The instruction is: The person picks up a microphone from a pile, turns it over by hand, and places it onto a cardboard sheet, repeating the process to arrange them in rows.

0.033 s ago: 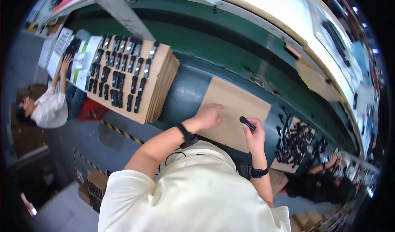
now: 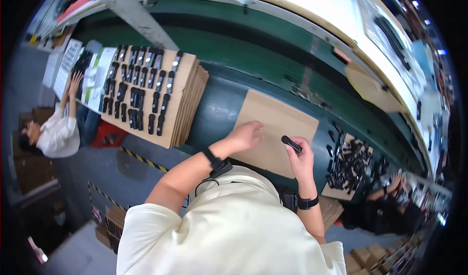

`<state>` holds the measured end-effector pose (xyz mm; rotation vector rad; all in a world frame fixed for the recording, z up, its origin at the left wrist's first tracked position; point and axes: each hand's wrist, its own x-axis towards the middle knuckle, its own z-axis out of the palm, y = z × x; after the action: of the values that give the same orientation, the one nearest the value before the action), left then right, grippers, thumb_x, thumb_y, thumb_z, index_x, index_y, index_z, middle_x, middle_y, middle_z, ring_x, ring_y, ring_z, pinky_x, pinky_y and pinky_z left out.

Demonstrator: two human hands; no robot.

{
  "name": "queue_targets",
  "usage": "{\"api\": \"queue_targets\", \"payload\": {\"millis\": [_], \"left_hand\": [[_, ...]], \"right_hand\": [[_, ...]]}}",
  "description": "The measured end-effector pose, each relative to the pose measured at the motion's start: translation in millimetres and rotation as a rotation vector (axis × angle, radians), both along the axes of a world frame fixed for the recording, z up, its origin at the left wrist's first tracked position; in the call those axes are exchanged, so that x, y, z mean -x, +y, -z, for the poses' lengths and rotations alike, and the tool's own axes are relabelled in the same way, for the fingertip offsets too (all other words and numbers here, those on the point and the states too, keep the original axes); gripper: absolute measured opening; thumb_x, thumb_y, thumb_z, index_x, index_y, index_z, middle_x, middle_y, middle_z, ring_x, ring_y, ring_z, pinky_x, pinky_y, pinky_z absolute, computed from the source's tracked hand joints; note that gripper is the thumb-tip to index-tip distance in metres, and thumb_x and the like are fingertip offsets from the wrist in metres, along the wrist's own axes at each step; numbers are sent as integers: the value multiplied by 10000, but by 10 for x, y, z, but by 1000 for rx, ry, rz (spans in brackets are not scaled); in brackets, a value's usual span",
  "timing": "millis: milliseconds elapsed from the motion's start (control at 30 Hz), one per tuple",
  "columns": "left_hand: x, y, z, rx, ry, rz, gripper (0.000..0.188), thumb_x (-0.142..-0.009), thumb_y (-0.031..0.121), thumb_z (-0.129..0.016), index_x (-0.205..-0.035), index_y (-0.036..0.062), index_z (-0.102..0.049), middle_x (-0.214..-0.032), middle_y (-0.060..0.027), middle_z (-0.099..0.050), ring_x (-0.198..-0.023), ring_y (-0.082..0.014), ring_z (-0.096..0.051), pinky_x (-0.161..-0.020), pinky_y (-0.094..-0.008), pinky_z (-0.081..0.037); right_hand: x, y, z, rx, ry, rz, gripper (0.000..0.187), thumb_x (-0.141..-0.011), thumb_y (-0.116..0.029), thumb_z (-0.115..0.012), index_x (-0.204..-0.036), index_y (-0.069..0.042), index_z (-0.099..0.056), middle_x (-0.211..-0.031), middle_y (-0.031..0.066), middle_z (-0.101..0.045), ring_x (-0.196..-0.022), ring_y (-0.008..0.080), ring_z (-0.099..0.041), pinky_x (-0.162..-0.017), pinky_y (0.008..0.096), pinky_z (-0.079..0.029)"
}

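My right hand [image 2: 302,154] grips a small black stick-shaped device [image 2: 291,144] with a rounded end, which points up and to the left. It is above the right part of a flat brown cardboard sheet [image 2: 274,114] on the dark green bench. My left hand [image 2: 246,135] is over the sheet's left part, its fingers loosely bent and apart, with nothing visible in them. Farther left, a stack of cardboard sheets [image 2: 186,107] carries rows of similar black devices [image 2: 141,75]. A heap of black pieces [image 2: 350,165] lies on cardboard at the right.
A person in white [image 2: 61,134] sits at the far left, hands on papers. Another person in dark clothes [image 2: 385,215] works at the far right. A metal post [image 2: 131,14] rises behind the stack. A white-topped shelf [image 2: 312,7] runs along the back.
The view shifts slightly. The black device is turned a little flatter in my right hand. My left hand keeps nearly the same place over the sheet.
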<state>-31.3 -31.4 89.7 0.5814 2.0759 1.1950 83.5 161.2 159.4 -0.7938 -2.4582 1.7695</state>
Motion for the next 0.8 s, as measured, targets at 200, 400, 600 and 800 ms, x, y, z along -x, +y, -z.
{"api": "queue_targets", "payload": {"millis": [200, 400, 600, 800], "left_hand": [[-10, -312, -1470, -382, -127, -26, 277, -908, 153, -658, -1118, -25, -622, -1071, -123, -666, -1034, -207, -641, -923, -325, -489], [-123, -397, -1945, -495, 116, 44, 221, -899, 191, -675, -1016, 7, -642, -918, -92, -673, -876, -211, -636, -837, -331, -476], [-239, -349, -2032, -505, 231, 115, 201, -875, 205, -691, -915, 22, -619, -827, -87, -634, -785, -237, -592, -809, -338, -431], [-283, -290, -2044, -451, 271, 139, 190, -851, 183, -710, -906, 27, -618, -817, -90, -629, -784, -249, -592, -810, -344, -433]], "right_hand": [[39, -273, -847, 81, 260, -68, 240, -825, 31, -706, -1048, 14, -620, -940, 29, -634, -830, 95, -586, -733, 232, -472], [-16, -384, -1180, -24, 583, -263, 272, -771, 47, -730, -1024, 5, -641, -917, 75, -645, -800, 164, -606, -718, 264, -473], [-109, -396, -1281, -50, 649, -306, 272, -753, 36, -746, -1007, 0, -655, -896, 96, -644, -796, 185, -607, -697, 274, -475], [-158, -389, -1298, -42, 630, -311, 274, -754, 22, -753, -1011, 1, -661, -902, 91, -628, -811, 179, -602, -697, 271, -470]]}}
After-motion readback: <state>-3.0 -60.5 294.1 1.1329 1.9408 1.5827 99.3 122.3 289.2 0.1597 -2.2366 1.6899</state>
